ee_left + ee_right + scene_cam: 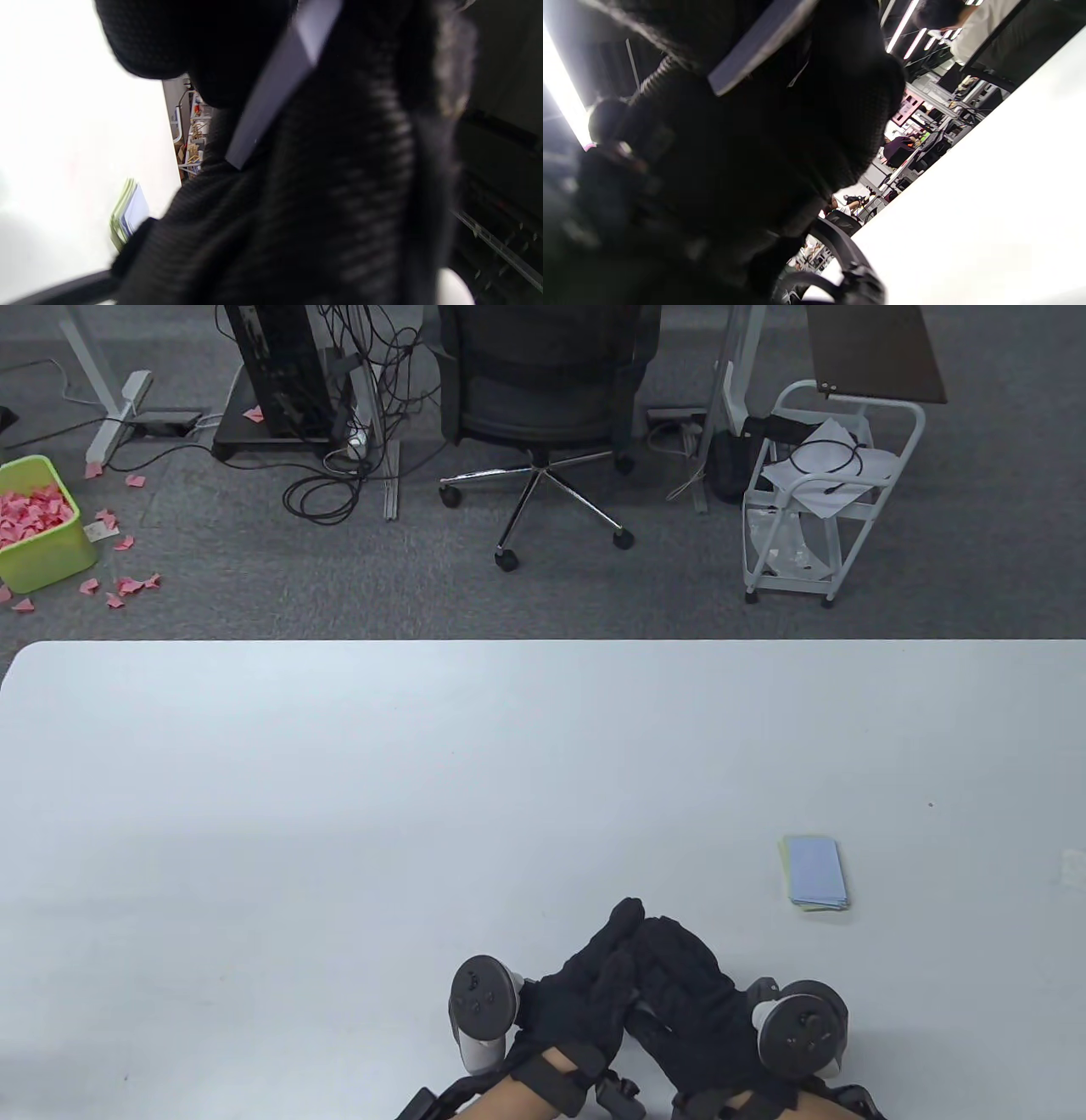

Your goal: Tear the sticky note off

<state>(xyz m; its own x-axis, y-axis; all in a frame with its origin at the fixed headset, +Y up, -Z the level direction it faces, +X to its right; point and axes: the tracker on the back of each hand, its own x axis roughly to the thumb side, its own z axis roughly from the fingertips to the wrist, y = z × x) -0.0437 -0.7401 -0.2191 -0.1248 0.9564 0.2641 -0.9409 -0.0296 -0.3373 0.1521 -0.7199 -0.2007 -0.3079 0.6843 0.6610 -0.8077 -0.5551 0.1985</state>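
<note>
Two gloved hands pressed together over one pale note, near the table's front edge.

The left hand (585, 984) and right hand (687, 993) meet fingers to fingers, and the wrist views show a pale bluish sticky note (275, 84) pinched between them. The sticky-note pad (816, 873), blue on top with yellow-green beneath, lies flat to the right, apart from both hands. If the sheet is being folded or crumpled, even pressure probably serves best.

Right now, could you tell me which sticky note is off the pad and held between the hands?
The pale blue sticky note pinched between the left hand and right hand; the others remain on the sticky note pad.
</note>
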